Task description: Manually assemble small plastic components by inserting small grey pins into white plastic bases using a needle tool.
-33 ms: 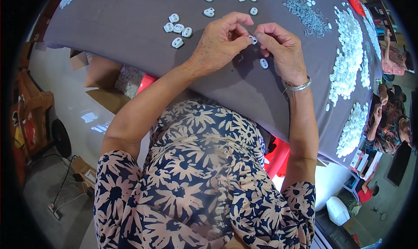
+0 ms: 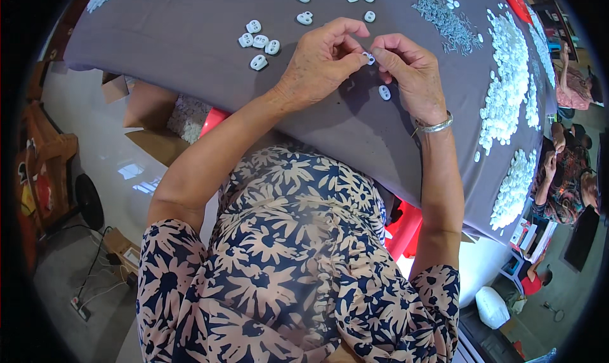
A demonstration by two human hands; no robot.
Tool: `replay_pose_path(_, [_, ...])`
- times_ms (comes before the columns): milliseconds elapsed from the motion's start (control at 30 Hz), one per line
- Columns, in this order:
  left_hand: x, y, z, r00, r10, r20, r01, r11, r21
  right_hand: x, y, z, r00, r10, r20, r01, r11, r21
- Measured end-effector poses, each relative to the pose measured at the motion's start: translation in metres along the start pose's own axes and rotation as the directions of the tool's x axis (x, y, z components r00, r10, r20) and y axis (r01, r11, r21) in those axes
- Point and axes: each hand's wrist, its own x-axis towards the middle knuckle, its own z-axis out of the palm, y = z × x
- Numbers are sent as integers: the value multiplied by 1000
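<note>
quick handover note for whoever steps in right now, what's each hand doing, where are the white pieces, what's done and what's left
Left hand: fingertips pinched on one small white plastic piece above the grey cloth.
Right hand: fingertips pinched on the same piece from the other side.
One loose white piece lies on the cloth just below the hands.
Small cluster of white pieces to the left of the hands; a few more scattered pieces beyond them.
Big heaps of white pieces along the right side of the cloth, plus a patch of small grey bits.
Which heap is finished and which is waiting cannot be told from this view.
</note>
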Motion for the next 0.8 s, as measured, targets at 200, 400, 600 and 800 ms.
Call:
replay_pose_path(200, [-2, -2, -1, 1000, 8, -6, -8, 1000, -21, -1, 2, 4, 999, 19, -40, -15, 995, 100])
replay_pose_path(400, [-2, -1, 1, 1000, 12, 0, -12, 999, -41, -2, 2, 3, 999, 9, -53, -7, 999, 43])
replay_pose_path(600, [-3, -4, -3, 1000, 16, 11, -16, 1000, -11, -2, -1, 8, 999, 1, -45, -1, 1000, -15])
replay_pose_path(800, [-3, 0, -4, 1000, -4, -6, 4, 1000, -1, 0, 0, 12, 998, 3, -58, -7, 998, -61])
